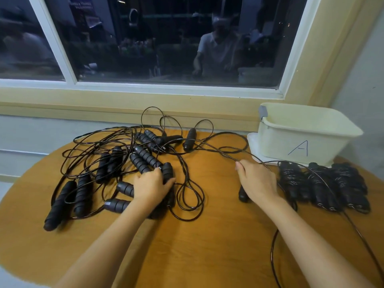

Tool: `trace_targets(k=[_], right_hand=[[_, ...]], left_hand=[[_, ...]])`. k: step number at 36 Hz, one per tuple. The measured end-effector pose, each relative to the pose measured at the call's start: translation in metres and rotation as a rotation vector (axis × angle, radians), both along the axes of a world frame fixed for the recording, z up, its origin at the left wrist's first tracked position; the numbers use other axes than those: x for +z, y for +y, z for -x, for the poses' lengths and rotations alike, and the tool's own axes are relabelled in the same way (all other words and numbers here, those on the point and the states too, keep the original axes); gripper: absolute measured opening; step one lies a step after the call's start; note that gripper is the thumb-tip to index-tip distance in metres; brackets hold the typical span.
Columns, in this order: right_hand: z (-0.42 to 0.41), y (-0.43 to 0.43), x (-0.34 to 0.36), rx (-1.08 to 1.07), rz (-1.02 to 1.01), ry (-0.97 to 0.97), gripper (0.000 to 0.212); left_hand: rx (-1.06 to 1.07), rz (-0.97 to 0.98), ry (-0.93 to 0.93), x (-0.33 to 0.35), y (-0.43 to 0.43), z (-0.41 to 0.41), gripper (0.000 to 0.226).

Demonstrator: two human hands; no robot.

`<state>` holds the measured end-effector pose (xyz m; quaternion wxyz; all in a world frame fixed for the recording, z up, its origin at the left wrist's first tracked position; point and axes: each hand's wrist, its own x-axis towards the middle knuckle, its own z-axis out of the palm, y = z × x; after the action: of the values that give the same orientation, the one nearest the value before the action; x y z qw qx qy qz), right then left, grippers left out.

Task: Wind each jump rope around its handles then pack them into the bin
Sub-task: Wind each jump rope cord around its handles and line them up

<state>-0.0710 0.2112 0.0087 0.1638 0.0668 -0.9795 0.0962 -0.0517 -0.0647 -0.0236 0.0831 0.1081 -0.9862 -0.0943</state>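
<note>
Left hand (151, 189) grip wraps a handle (167, 172) in the rope tangle (116, 154); right hand (257, 181) grip pinches a cord (225, 154) near the bin (301, 138).

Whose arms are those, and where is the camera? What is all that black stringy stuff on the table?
No machine here, just a person. The camera sits on their head and looks down, so you see their own two arms. The black stuff is jump ropes. A tangled pile lies on the wooden table. A few wound bundles sit on the right, in front of the white bin marked A. The left hand grips a black handle in the pile. The right hand pinches a thin cord, and a second handle peeks out beneath it.
</note>
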Motion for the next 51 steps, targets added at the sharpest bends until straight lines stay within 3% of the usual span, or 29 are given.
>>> trace_targets(k=[3, 6, 9, 12, 16, 18, 21, 26, 31, 34, 39, 42, 46, 51], right_hand=[[0.011, 0.003, 0.001, -0.011, -0.017, 0.055, 0.039], [0.026, 0.010, 0.006, -0.059, -0.029, 0.061, 0.033], [0.036, 0.021, 0.013, -0.093, -0.111, -0.010, 0.034], [0.038, 0.026, 0.015, -0.061, -0.185, -0.026, 0.058], [0.026, 0.026, 0.004, 0.177, -0.173, -0.115, 0.067], [0.020, 0.030, -0.004, 0.307, -0.294, -0.153, 0.076], [0.016, 0.036, -0.018, 0.392, -0.510, -0.157, 0.060], [0.011, 0.045, -0.024, 0.412, -0.532, -0.018, 0.041], [0.004, 0.047, -0.013, 0.453, -0.117, 0.139, 0.038], [-0.004, 0.034, 0.007, 0.390, 0.224, 0.056, 0.044], [-0.018, 0.011, 0.044, 0.382, 0.723, -0.182, 0.024], [-0.028, -0.001, 0.054, 0.416, 0.888, -0.310, 0.031], [-0.038, -0.009, 0.055, 0.363, 1.077, -0.366, 0.020], [-0.048, -0.010, 0.048, 0.333, 1.109, -0.424, 0.017]], left_hand=[[0.018, 0.065, -0.040, -0.004, 0.009, 0.003, 0.059], [0.009, -0.101, -0.046, 0.004, 0.013, 0.007, 0.056], [-0.010, -0.345, -0.063, 0.024, 0.011, 0.012, 0.050], [-0.073, -0.654, -0.128, 0.049, 0.008, 0.013, 0.036], [-0.129, -1.128, -0.245, 0.075, 0.011, 0.000, 0.024], [-0.157, -1.287, -0.298, 0.076, 0.013, -0.004, 0.028], [-0.180, -1.405, -0.341, 0.070, 0.015, -0.007, 0.032], [-0.182, -1.503, -0.370, 0.063, 0.024, -0.015, 0.048], [-0.110, -1.625, -0.328, 0.063, 0.038, -0.024, 0.032], [-0.165, -1.626, -0.273, 0.067, 0.043, -0.028, 0.033], [-0.316, -1.425, -0.140, 0.081, 0.065, -0.041, 0.026], [-0.354, -1.379, -0.114, 0.080, 0.079, -0.047, 0.028], [-0.388, -1.442, -0.188, 0.074, 0.088, -0.057, 0.036], [-0.372, -1.333, -0.122, 0.069, 0.094, -0.064, 0.052]])
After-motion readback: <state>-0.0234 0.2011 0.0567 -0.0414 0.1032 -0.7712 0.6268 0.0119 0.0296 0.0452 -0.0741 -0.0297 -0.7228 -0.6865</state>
